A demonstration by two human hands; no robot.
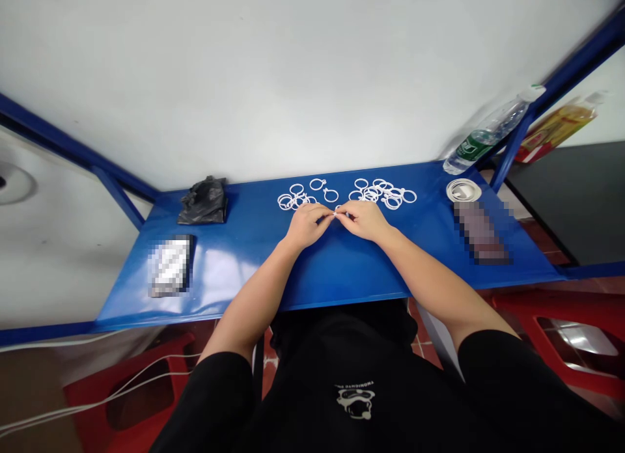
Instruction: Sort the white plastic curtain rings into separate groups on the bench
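Observation:
My left hand [306,223] and my right hand [365,219] meet at the middle of the blue table [254,271], fingers curled. Between their fingertips they pinch a small white plastic ring [336,212]. Just behind the left hand lies a loose group of white rings [299,197]. A bigger heap of white rings [383,192] lies behind the right hand. Most of the held ring is hidden by my fingers.
A crumpled black bag [204,200] sits at the back left. A blurred flat object [170,265] lies near the left front edge. At the right are a round white lid [463,191], a blurred object [481,232] and a lying plastic bottle [491,131]. Red stools [561,336] stand below.

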